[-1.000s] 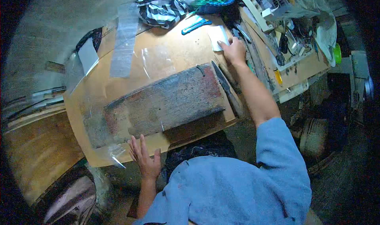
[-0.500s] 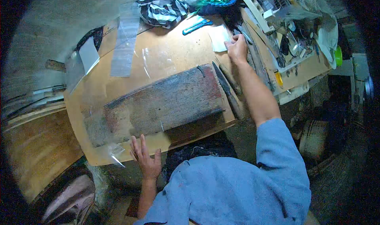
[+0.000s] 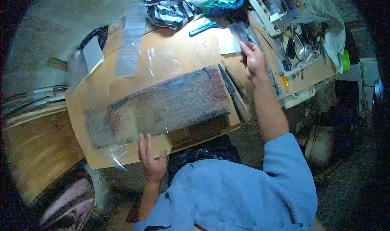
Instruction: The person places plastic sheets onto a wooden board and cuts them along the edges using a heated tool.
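Observation:
My right hand pinches the corner of a thin clear plastic sheet. The sheet is raised at one side of a small whitish stack of sheets near the back of the table. My left hand is open at the table's front edge, fingers spread, with nothing held. Between the hands lies a worn dark wooden board. A knife with a dark blade rests at the board's right end, its handle towards me. A blue box cutter lies left of the stack.
A long clear plastic strip lies at the back left. Plastic scraps sit at the front left corner. A striped bag stands at the back. A white power strip and a cluttered tray are at the right.
My right hand has moved slightly right and turned, lifting a clear sheet's edge from the stack. My left hand stays open near the front edge, almost unmoved.

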Available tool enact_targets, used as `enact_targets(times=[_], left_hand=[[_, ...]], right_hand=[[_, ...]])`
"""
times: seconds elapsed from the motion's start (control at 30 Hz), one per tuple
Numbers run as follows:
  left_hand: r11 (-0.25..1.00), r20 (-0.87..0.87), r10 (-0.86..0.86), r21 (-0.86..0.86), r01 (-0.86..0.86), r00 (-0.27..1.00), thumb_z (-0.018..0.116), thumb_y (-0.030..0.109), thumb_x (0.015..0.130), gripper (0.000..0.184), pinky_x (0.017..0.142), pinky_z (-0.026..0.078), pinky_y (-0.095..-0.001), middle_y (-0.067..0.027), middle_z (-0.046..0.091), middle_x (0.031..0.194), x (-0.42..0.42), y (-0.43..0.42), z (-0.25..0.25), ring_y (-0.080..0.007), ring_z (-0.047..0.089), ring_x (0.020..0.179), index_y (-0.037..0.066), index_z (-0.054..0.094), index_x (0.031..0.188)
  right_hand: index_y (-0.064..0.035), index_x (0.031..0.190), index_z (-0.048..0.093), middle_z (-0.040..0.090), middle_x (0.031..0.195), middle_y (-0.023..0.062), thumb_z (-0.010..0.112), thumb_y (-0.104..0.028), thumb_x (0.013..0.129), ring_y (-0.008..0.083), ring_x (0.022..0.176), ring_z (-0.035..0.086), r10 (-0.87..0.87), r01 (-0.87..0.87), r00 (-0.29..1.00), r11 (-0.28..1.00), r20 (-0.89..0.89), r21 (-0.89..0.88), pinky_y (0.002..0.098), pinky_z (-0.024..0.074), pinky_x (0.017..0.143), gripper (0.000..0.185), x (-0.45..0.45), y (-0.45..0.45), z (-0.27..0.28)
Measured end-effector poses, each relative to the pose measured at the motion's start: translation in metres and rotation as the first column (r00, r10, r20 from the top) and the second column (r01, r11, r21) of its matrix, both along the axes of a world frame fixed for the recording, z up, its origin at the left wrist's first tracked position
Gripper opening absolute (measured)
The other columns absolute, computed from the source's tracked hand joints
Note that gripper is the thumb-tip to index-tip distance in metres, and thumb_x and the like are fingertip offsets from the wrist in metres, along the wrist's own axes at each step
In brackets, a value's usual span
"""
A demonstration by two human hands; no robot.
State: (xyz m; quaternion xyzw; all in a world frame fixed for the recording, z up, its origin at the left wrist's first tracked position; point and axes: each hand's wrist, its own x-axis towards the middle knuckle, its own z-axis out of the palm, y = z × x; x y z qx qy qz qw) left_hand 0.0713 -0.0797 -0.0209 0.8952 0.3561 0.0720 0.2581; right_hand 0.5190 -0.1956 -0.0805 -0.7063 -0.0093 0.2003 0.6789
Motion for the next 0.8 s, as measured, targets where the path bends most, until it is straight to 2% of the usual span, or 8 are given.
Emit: enact_targets(times=[0.13, 0.2, 0.23, 0.3, 0.33, 0.4, 0.53, 0.8], left_hand=[[0.969, 0.090, -0.012, -0.245, 0.034, 0.996, 0.061, 0.036, 0.090, 0.063, 0.109, 0.030, -0.0435, -0.0225, 0.042, 0.141, 0.031, -0.003, 0.022, -0.0360, 0.042, 0.130, 0.003, 0.042, 0.140], [0.762, 0.250, 0.094, -0.641, 0.092, 0.964, 0.062, 0.028, 0.091, 0.056, 0.105, 0.038, -0.0398, -0.0197, 0.050, 0.134, 0.044, -0.009, 0.021, -0.0298, 0.050, 0.123, 0.001, 0.045, 0.137], [0.762, 0.245, 0.102, -0.642, 0.083, 0.964, 0.062, 0.028, 0.091, 0.056, 0.105, 0.038, -0.0398, -0.0197, 0.050, 0.134, 0.053, -0.014, 0.021, -0.0298, 0.050, 0.123, 0.001, 0.045, 0.137], [0.324, 0.197, 0.343, -0.943, 0.082, 0.918, 0.060, 0.023, 0.094, 0.047, 0.098, 0.044, -0.0349, -0.0147, 0.057, 0.124, 0.071, -0.023, 0.022, -0.0226, 0.056, 0.114, 0.000, 0.048, 0.133], [0.326, 0.191, 0.348, -0.943, 0.072, 0.918, 0.060, 0.023, 0.094, 0.047, 0.098, 0.044, -0.0349, -0.0147, 0.057, 0.124, 0.078, -0.026, 0.022, -0.0226, 0.056, 0.114, 0.000, 0.048, 0.133], [0.109, 0.051, 0.382, -0.994, 0.010, 0.923, 0.053, 0.013, 0.097, 0.030, 0.085, 0.051, -0.0283, -0.0100, 0.065, 0.110, 0.084, -0.029, 0.020, -0.0143, 0.063, 0.097, 0.000, 0.055, 0.124], [0.135, -0.022, 0.380, -0.988, -0.079, 0.925, 0.060, 0.017, 0.094, 0.015, 0.064, 0.050, -0.0230, -0.0039, 0.068, 0.081, 0.077, -0.027, -0.001, -0.0094, 0.063, 0.071, 0.002, 0.064, 0.092], [0.175, 0.031, 0.428, -0.983, -0.050, 0.903, 0.062, 0.017, 0.093, 0.017, 0.063, 0.048, -0.0222, -0.0037, 0.067, 0.079, 0.071, -0.026, -0.010, -0.0079, 0.059, 0.067, 0.001, 0.064, 0.090]], right_hand=[[-0.0068, 0.099, 0.060, 0.058, 0.075, -0.0008, 0.068, -0.018, 0.088, 0.0085, 0.062, 0.055, 0.136, -0.099, 0.964, 0.981, -0.227, 0.169, 0.0222, 0.0430, 0.052, 0.017, -0.089, -0.023, 0.055], [-0.0067, 0.098, 0.060, 0.060, 0.076, 0.0002, 0.067, -0.015, 0.088, 0.0082, 0.063, 0.055, 0.319, -0.291, 0.918, 0.946, -0.238, 0.145, 0.0219, 0.0431, 0.053, 0.015, -0.135, -0.036, 0.062], [-0.0064, 0.097, 0.060, 0.060, 0.077, 0.0007, 0.067, -0.014, 0.088, 0.0080, 0.064, 0.055, 0.423, -0.410, 0.875, 0.906, -0.235, 0.105, 0.0219, 0.0433, 0.055, 0.013, -0.155, -0.041, 0.065], [-0.0029, 0.095, 0.065, 0.064, 0.089, 0.0010, 0.067, -0.013, 0.088, 0.0083, 0.080, 0.058, 0.500, -0.504, 0.802, 0.860, -0.326, 0.081, 0.0253, 0.0477, 0.071, 0.013, -0.196, -0.053, 0.052], [-0.0024, 0.095, 0.065, 0.065, 0.088, 0.0012, 0.067, -0.012, 0.088, 0.0082, 0.080, 0.058, 0.492, -0.477, 0.789, 0.868, -0.368, 0.137, 0.0251, 0.0476, 0.071, 0.012, -0.215, -0.056, 0.047], [-0.0013, 0.095, 0.065, 0.066, 0.087, 0.0016, 0.068, -0.011, 0.088, 0.0081, 0.078, 0.058, 0.462, -0.432, 0.741, 0.884, -0.487, 0.181, 0.0241, 0.0480, 0.071, 0.012, -0.236, -0.058, 0.052], [-0.0021, 0.093, 0.062, 0.063, 0.078, 0.0014, 0.064, -0.014, 0.091, 0.0065, 0.064, 0.055, 0.451, -0.460, 0.728, 0.880, -0.516, 0.119, 0.0208, 0.0437, 0.057, 0.013, -0.253, -0.056, 0.058], [-0.0015, 0.095, 0.063, 0.064, 0.082, 0.0018, 0.063, -0.015, 0.092, 0.0073, 0.071, 0.057, 0.481, -0.468, 0.715, 0.868, -0.506, 0.165, 0.0227, 0.0467, 0.063, 0.014, -0.264, -0.060, 0.047]])
